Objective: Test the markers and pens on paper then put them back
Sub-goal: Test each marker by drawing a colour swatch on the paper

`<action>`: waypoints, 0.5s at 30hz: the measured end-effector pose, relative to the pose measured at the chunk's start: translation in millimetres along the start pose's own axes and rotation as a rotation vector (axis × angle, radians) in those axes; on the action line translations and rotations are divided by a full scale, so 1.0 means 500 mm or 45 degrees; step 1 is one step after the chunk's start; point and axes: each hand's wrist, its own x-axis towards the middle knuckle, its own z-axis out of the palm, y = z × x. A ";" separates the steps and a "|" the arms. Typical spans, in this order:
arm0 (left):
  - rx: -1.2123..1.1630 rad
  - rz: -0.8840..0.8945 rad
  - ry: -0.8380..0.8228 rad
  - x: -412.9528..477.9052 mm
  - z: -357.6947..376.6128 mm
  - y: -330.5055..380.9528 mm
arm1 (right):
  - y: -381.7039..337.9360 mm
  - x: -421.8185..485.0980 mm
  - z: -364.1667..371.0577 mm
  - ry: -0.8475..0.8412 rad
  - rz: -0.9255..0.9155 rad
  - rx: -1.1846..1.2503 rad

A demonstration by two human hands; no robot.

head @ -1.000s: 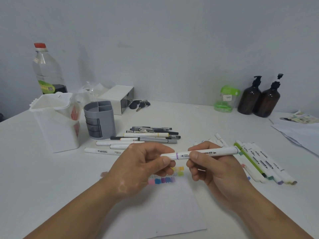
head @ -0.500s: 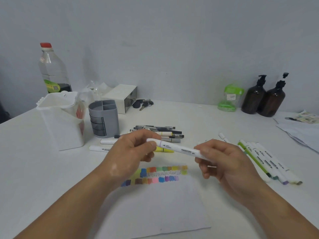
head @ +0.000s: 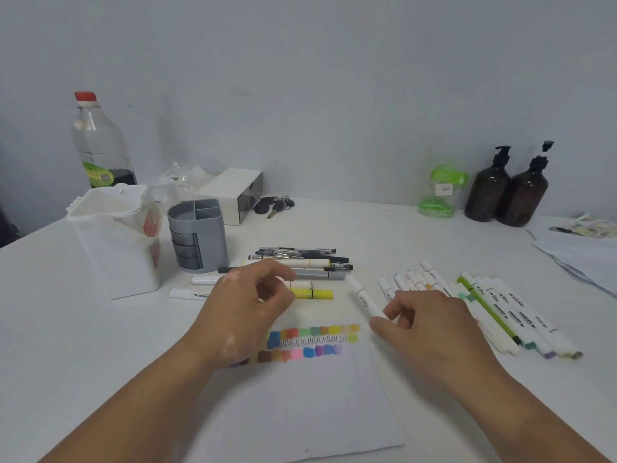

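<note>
My right hand (head: 430,329) pinches the near end of a white marker (head: 362,297) with a purple band; the marker points away to the upper left, above the table. My left hand (head: 245,309) hovers over the top left of the white paper (head: 300,412), its fingers loosely curled with nothing visible in them. Rows of colour swatches (head: 314,342) and a black scribble run across the top of the paper. A yellow highlighter (head: 314,294) and a pile of pens (head: 300,260) lie beyond my left hand. More white markers (head: 500,312) lie in a row at the right.
A grey pen holder (head: 198,235) and a white tub (head: 113,235) stand at the left, with a clear bottle (head: 100,145) behind them. A white box (head: 233,192) and keys (head: 273,205) are near the wall. Two brown pump bottles (head: 507,188), a green jar (head: 440,192) and loose papers (head: 581,255) are at the right.
My left hand has let go of the white marker and drawn back to the left. My right hand has swung the marker to the right, pointing it away.
</note>
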 end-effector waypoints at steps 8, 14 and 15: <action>0.359 0.000 0.184 0.011 -0.008 -0.027 | 0.018 0.009 0.021 0.029 0.123 -0.273; 0.578 0.125 0.073 0.020 0.024 -0.022 | 0.024 0.017 0.022 0.063 0.102 -0.243; 0.634 0.178 0.053 0.024 0.031 -0.015 | 0.023 0.016 0.023 0.072 0.079 -0.222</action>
